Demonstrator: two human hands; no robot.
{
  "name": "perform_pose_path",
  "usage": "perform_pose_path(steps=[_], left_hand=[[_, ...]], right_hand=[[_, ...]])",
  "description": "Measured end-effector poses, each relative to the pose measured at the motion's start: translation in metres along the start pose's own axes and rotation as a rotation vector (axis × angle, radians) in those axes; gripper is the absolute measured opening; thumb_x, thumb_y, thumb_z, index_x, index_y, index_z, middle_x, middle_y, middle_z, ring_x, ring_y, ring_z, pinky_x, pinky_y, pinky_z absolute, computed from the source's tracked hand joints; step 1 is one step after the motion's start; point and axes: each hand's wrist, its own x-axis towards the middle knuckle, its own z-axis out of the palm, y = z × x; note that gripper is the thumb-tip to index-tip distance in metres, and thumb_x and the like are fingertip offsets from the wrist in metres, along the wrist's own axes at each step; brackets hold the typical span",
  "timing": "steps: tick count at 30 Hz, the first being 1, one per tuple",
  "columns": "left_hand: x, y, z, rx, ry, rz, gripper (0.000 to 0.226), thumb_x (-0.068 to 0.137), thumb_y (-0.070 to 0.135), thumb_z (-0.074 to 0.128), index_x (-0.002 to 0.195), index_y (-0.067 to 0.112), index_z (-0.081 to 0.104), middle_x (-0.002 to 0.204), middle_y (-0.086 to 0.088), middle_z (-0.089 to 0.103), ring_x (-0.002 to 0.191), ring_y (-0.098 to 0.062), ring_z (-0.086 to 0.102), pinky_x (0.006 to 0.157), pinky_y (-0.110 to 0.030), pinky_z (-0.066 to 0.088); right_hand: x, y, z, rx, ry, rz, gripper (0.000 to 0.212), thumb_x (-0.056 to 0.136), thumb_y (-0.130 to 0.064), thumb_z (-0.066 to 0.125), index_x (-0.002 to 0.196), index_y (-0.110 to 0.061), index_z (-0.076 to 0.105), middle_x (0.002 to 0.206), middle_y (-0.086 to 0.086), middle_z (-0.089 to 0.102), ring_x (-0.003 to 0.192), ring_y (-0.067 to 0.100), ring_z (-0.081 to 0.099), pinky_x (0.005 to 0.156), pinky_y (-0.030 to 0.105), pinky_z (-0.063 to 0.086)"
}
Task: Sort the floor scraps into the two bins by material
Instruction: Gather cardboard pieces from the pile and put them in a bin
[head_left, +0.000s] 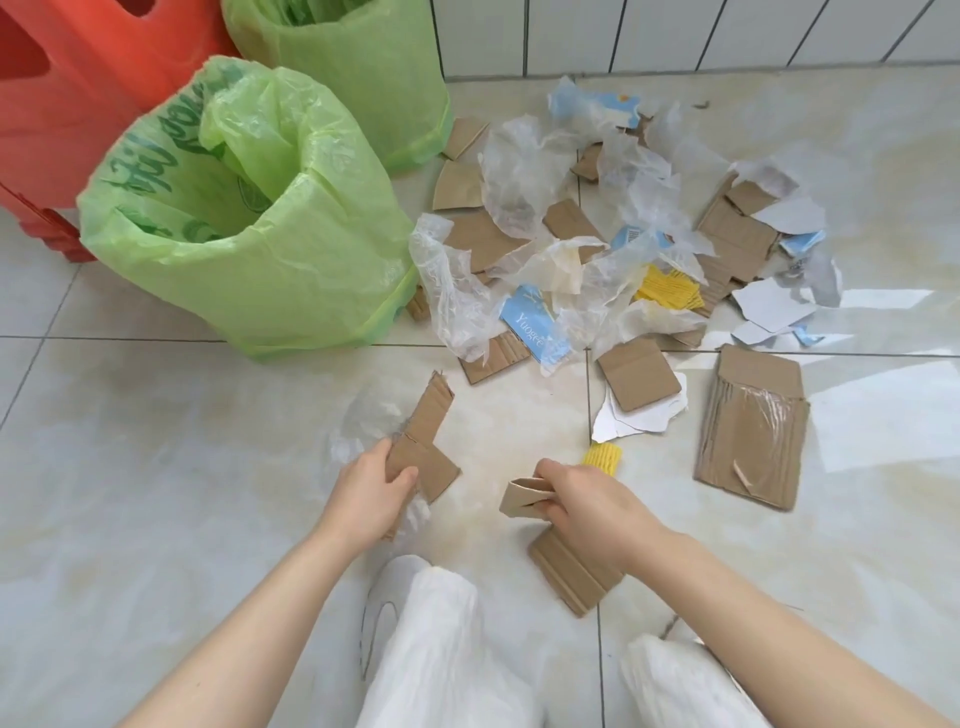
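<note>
My left hand (371, 491) grips an L-shaped brown cardboard piece (426, 436), with a scrap of clear plastic film (363, 421) behind it. My right hand (587, 499) pinches a folded cardboard scrap (522, 496) just above the floor. Under that wrist lies a ribbed cardboard piece (571, 571), and a yellow foam net (602, 458) pokes out beyond the fingers. A mixed pile of cardboard (483, 236), clear film (514, 171) and blue and white paper (535, 322) covers the tiles ahead. Two bins lined with green bags stand at the left, the near bin (249, 260) and the far bin (363, 67).
A red plastic stool (67, 78) stands behind the bins at the far left. A large flat cardboard sheet with tape (753, 431) lies to the right. My white-trousered knees and a white shoe (384, 597) fill the bottom. A tiled wall (675, 31) closes the back.
</note>
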Motion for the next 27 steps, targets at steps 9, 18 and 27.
perform_pose_path(steps=[9,18,27], left_hand=[[0.021,-0.009,0.006,0.386,0.142,0.194,0.031,0.087,0.022,0.055,0.113,0.007,0.058,0.132,-0.002,0.05,0.125,-0.027,0.036,0.1,-0.039,0.038],[0.034,-0.019,0.007,0.437,-0.138,0.417,0.013,0.078,0.024,0.068,0.081,0.017,0.058,0.149,0.003,0.037,0.142,-0.019,0.021,0.11,-0.033,0.028],[0.045,-0.005,0.009,0.568,-0.098,0.477,0.043,0.072,0.035,0.075,0.11,0.019,0.063,0.133,0.004,0.041,0.127,-0.021,0.026,0.096,-0.039,0.041]], right_hand=[[-0.018,0.022,-0.008,-0.124,-0.252,0.038,0.009,0.087,-0.012,0.047,0.085,-0.02,0.044,0.091,0.002,0.051,0.087,0.027,0.05,0.07,0.038,0.04],[-0.035,0.041,0.007,-0.397,-0.275,-0.018,0.05,0.079,-0.005,0.055,0.123,-0.025,0.045,0.139,-0.006,0.031,0.124,0.029,0.029,0.091,0.033,0.034],[-0.014,0.056,0.004,-0.55,0.06,0.145,0.04,0.067,-0.023,0.074,0.102,-0.015,0.055,0.103,0.004,0.055,0.093,0.031,0.052,0.074,0.042,0.046]])
